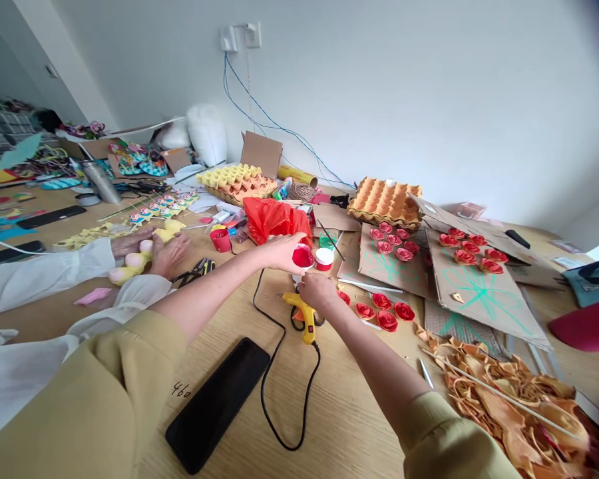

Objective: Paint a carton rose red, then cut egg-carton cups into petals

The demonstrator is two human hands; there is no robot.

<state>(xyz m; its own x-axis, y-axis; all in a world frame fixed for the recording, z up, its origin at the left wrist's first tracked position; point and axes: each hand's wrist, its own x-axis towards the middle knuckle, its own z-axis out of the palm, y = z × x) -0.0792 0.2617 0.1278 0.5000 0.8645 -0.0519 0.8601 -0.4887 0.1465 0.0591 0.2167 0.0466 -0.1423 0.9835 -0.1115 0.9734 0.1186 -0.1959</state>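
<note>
My left hand (282, 253) is closed around a small cup of red paint (303, 257), tipped so its red inside faces me. Just below the cup, my right hand (318, 293) has its fingers curled together; whatever they grip is hidden. Beside the cup stands a white tub (324, 258) with red on it, and a thin brush (331, 239) slants next to it. Under my right hand a yellow glue gun (304, 317) lies over dark-handled scissors. Red paper-like roses (381, 301) lie to the right of my right hand.
A black phone (217, 404) and the glue gun's cord lie in front. Cardboard sheets (484, 293) bear more roses at right, near orange scraps (509, 406). Egg trays (385, 199) and a red plastic bag (278, 219) stand behind. At left, another person's hands (170, 253) hold yellow-pink pieces.
</note>
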